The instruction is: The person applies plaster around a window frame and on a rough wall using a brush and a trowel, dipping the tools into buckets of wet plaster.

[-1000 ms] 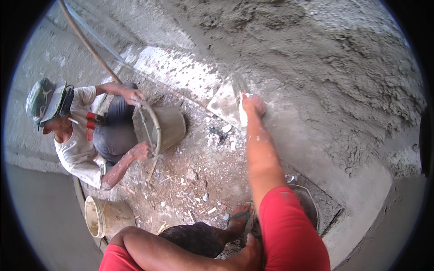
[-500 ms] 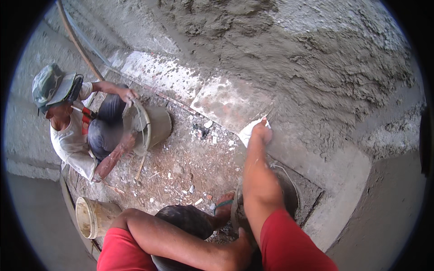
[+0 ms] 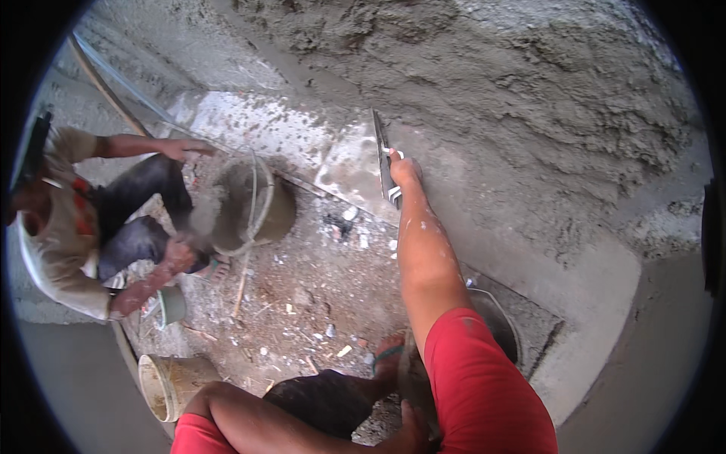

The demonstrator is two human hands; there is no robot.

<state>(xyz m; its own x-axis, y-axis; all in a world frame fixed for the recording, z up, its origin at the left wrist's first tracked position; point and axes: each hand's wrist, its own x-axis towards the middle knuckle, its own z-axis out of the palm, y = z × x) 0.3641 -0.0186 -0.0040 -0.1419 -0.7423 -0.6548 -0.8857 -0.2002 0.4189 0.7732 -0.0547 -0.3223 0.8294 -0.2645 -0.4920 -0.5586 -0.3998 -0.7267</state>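
My right hand (image 3: 406, 172) is closed round the white handle of a plastering trowel (image 3: 382, 155). Its long grey blade is seen nearly edge-on, over the mortar-smeared ledge (image 3: 352, 163) at the wall's foot. Whether the blade touches the ledge I cannot tell. A bucket (image 3: 495, 321) stands beside my legs, largely covered by my right arm and red sleeve. Low in the view, my left hand (image 3: 411, 430) is closed at the near side of this bucket, most of its fingers hidden.
A co-worker (image 3: 72, 219) sits at the left beside a tilted mortar bucket (image 3: 276, 208). Another pale bucket (image 3: 178, 382) lies near my left knee, and a small green pail (image 3: 172, 305) stands beyond it. Rubble (image 3: 302, 303) litters the ground. Rough wet plaster (image 3: 529, 129) covers the wall.
My right hand has moved up and left along the ledge, and the trowel has turned nearly edge-on. The co-worker's upper hand has left the bucket rim. The view has shifted a little.
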